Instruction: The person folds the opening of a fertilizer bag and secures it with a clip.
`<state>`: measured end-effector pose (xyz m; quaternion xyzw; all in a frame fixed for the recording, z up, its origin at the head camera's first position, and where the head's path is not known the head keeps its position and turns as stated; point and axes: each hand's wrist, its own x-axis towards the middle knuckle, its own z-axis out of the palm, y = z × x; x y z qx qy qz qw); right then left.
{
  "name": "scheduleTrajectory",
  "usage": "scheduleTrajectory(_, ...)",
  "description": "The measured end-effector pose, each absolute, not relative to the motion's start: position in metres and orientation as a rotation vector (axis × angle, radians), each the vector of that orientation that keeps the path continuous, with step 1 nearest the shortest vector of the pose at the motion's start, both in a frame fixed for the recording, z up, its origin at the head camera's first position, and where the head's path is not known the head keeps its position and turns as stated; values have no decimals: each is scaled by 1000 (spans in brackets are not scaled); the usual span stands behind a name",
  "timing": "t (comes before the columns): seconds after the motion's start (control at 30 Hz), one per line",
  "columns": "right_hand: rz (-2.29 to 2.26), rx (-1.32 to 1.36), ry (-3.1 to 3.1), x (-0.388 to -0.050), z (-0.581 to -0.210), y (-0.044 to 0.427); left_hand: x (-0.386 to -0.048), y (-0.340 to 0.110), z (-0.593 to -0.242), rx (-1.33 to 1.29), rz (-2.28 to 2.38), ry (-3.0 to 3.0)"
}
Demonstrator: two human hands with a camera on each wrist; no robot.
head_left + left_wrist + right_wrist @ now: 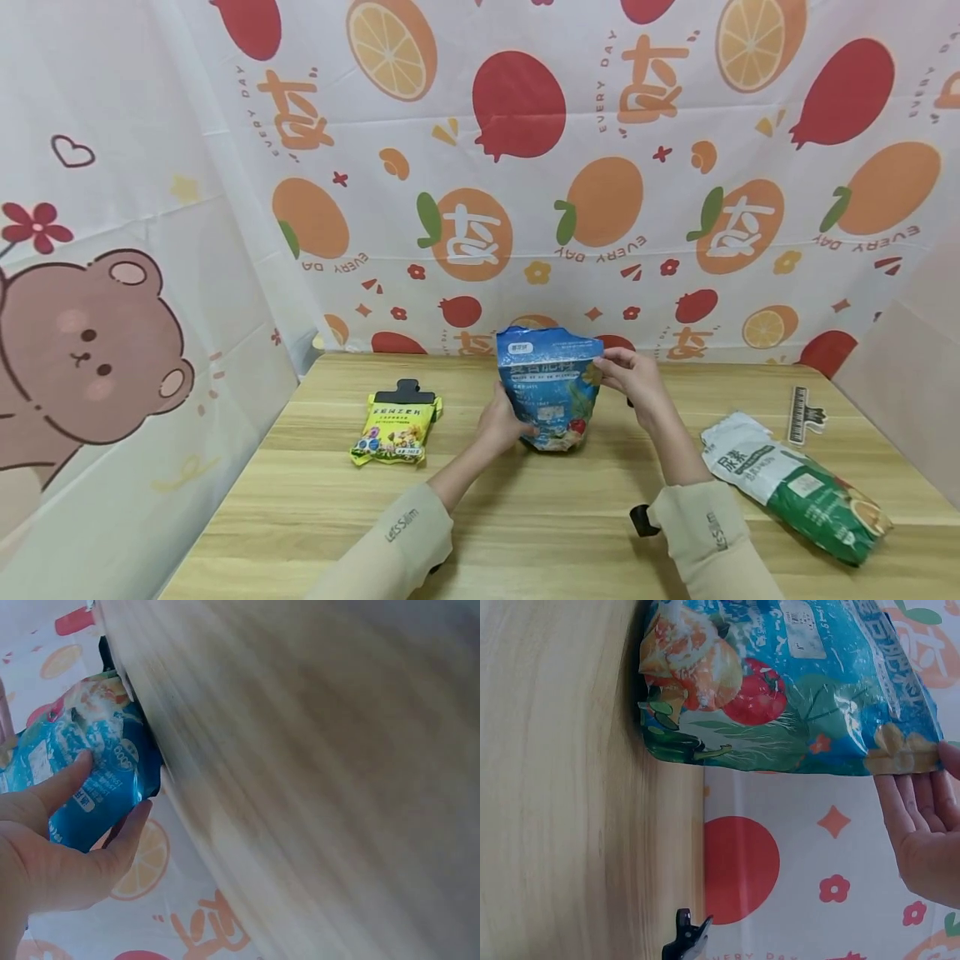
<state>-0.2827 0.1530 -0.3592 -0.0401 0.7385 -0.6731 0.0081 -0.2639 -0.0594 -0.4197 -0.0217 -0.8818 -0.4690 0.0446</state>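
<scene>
Blue plastic pouch (551, 402) mid-frame, reading "600g": fingers of the left hand (500, 423) grip its side, the right hand's (634, 380) pinch its upper-right edge!

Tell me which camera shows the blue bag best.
Head view: the blue bag fits wholly in frame. Left wrist shows it partly behind the left hand; right wrist shows it close but cropped.

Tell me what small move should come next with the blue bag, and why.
Perhaps fold the top of the blue bag down: it stands unclipped, the right hand holds an upper corner, the left hand grips the lower side, and a black clip is nearby.
</scene>
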Motion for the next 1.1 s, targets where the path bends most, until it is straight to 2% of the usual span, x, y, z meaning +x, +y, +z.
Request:
scheduleTrajectory(0.17, -2087, -127, 2298, -279, -360, 155, -265, -65, -423, -163, -1454, -2746)
scheduleTrajectory(0.37, -2067, -126, 2297, -274, -359, 157, -266, -78, -416, -310, -1796, -2740)
scheduleTrajectory(0.63, -2064, -139, 2292, -271, -361, 159, -261, -91, -381, -299, -2103, -2480)
scheduleTrajectory(1.1, -2056, -162, 2310, -267, -367, 156, -271, -92, -383, -213, -2138, -2303)
